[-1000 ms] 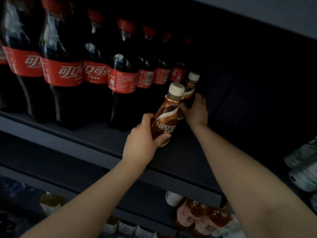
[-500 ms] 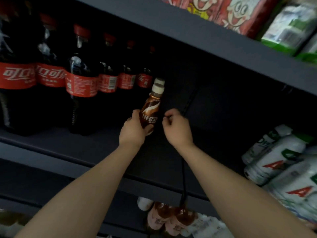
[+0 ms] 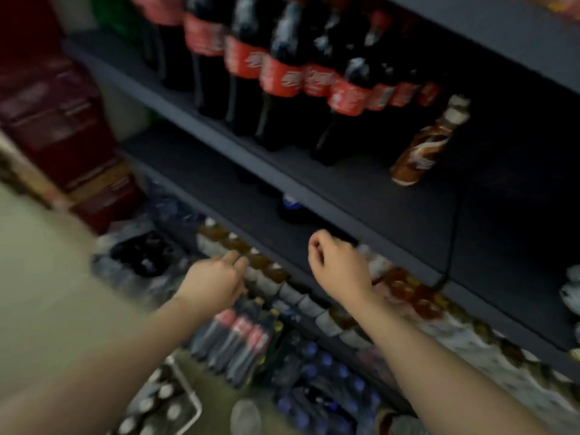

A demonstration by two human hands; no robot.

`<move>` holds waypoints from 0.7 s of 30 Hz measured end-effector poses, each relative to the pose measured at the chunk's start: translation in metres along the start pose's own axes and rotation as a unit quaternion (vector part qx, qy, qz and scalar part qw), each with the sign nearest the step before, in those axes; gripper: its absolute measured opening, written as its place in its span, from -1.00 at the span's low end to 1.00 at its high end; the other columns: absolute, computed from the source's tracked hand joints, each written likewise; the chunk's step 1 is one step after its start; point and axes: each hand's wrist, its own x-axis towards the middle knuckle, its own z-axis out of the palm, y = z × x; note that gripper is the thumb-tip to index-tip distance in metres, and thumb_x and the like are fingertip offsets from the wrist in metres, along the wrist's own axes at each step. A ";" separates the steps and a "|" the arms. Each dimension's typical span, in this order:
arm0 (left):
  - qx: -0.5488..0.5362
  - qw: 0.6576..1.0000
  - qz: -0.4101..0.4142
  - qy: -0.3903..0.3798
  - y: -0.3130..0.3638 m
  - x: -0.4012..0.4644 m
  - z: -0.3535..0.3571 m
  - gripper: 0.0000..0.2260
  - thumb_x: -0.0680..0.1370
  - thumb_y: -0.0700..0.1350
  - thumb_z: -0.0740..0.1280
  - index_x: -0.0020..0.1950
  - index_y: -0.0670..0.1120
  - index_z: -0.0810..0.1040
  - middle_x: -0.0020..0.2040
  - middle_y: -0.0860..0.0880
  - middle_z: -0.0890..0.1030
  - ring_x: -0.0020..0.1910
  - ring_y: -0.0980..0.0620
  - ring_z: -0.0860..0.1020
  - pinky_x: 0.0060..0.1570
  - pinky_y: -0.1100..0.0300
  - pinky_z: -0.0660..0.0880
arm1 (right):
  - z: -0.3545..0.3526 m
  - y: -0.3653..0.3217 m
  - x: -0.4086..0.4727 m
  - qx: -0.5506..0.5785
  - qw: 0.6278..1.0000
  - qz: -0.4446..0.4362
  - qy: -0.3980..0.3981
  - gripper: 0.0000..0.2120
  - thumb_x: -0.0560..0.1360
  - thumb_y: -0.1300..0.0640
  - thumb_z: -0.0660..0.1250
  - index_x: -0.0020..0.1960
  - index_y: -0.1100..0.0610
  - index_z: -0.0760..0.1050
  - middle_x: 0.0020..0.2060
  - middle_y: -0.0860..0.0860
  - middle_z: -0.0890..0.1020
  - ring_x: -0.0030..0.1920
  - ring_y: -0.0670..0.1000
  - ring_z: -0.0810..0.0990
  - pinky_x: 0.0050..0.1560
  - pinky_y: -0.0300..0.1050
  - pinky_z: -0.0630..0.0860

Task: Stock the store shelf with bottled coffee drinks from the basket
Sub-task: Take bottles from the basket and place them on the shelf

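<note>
Two brown coffee bottles with cream caps stand one behind the other on the dark shelf, right of the cola row. Both my hands hang below that shelf and hold nothing. My left hand has loose fingers over the low bottle rows. My right hand has its fingers loosely curled near the lower shelf edge. A wire basket with white-capped bottles sits at the bottom, left of centre. The whole view is motion-blurred.
Big cola bottles fill the left of the shelf. Rows of small bottles and shrink-wrapped packs crowd the floor level. Red cartons are stacked at the left. A black cable hangs down the shelf front.
My left hand has let go of the coffee bottle, which now stands on the shelf. Both hands have dropped below the shelf, and my view has swung down and left.
</note>
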 end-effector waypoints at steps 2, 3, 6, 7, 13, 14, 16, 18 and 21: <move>-0.010 0.995 -0.074 -0.074 -0.028 -0.057 0.022 -0.78 0.36 -0.06 0.17 -0.13 -0.12 0.53 -0.26 -0.09 0.61 -0.49 -0.11 0.59 -0.68 0.21 0.40 | 0.037 -0.043 -0.009 0.003 0.997 -0.031 -0.068 -0.80 0.58 0.03 0.08 0.06 0.08 0.41 -0.09 0.08 0.65 -0.14 0.17 0.62 -0.28 -0.04 0.46; -0.028 0.986 -0.125 -0.110 -0.041 -0.085 0.033 -0.76 0.42 -0.09 0.19 0.02 -0.13 0.51 -0.12 -0.12 0.61 -0.34 -0.14 0.63 -0.55 0.14 0.48 | 0.058 -0.065 -0.013 0.004 0.994 -0.048 -0.098 -0.79 0.58 0.03 0.08 0.07 0.09 0.41 -0.08 0.09 0.65 -0.12 0.17 0.62 -0.28 -0.05 0.44; -0.084 0.938 -0.263 -0.207 -0.078 -0.166 0.072 -0.73 0.53 -0.12 0.14 0.22 -0.10 0.37 0.17 -0.13 0.49 0.11 -0.17 0.55 -0.09 0.01 0.51 | 0.128 -0.126 -0.028 0.001 0.980 -0.087 -0.182 -0.79 0.58 0.03 0.08 0.09 0.10 0.40 -0.02 0.12 0.64 -0.04 0.20 0.62 -0.23 -0.01 0.47; -0.100 0.920 -0.304 -0.227 -0.089 -0.191 0.083 -0.74 0.53 -0.12 0.14 0.22 -0.10 0.36 0.19 -0.13 0.48 0.13 -0.18 0.53 -0.07 0.01 0.50 | 0.152 -0.145 -0.035 0.000 0.974 -0.095 -0.206 -0.79 0.57 0.03 0.09 0.09 0.10 0.40 0.00 0.12 0.63 -0.01 0.20 0.61 -0.18 0.01 0.49; -0.158 0.828 -0.462 -0.277 -0.144 -0.333 0.180 -0.72 0.53 -0.12 0.14 0.23 -0.11 0.37 0.22 -0.15 0.48 0.11 -0.20 0.55 -0.06 0.02 0.50 | 0.318 -0.231 -0.082 -0.040 0.917 -0.138 -0.373 -0.78 0.55 0.09 0.11 0.13 0.14 0.41 0.17 0.12 0.56 0.14 0.19 0.56 0.04 0.02 0.49; -0.166 0.819 -0.477 -0.270 -0.151 -0.352 0.199 -0.73 0.54 -0.11 0.14 0.22 -0.11 0.38 0.20 -0.15 0.49 0.09 -0.20 0.55 -0.07 0.01 0.51 | 0.349 -0.240 -0.089 -0.051 0.906 -0.139 -0.396 -0.77 0.55 0.10 0.10 0.14 0.13 0.40 0.20 0.11 0.54 0.15 0.19 0.55 0.05 0.03 0.49; -0.187 0.804 -0.505 -0.253 -0.162 -0.384 0.237 -0.72 0.54 -0.07 0.13 0.22 -0.10 0.39 0.18 -0.14 0.51 0.06 -0.19 0.56 -0.06 -0.01 0.55 | 0.406 -0.253 -0.100 -0.074 0.885 -0.158 -0.431 -0.76 0.55 0.12 0.10 0.18 0.13 0.38 0.23 0.10 0.50 0.16 0.19 0.54 0.03 0.04 0.49; -0.209 0.786 -0.524 -0.252 -0.172 -0.409 0.275 -0.69 0.55 -0.04 0.13 0.27 -0.08 0.37 0.21 -0.11 0.49 0.08 -0.17 0.55 -0.05 -0.02 0.55 | 0.460 -0.265 -0.112 -0.089 0.868 -0.188 -0.451 -0.77 0.55 0.13 0.12 0.18 0.13 0.36 0.24 0.11 0.46 0.15 0.20 0.52 -0.01 0.04 0.48; -0.226 0.772 -0.537 -0.253 -0.180 -0.434 0.334 -0.68 0.55 -0.04 0.12 0.30 -0.05 0.34 0.21 -0.09 0.48 0.07 -0.14 0.54 -0.06 -0.01 0.56 | 0.535 -0.279 -0.122 -0.102 0.852 -0.247 -0.449 -0.70 0.55 0.20 0.12 0.28 0.11 0.32 0.23 0.13 0.42 0.10 0.23 0.53 -0.13 0.03 0.44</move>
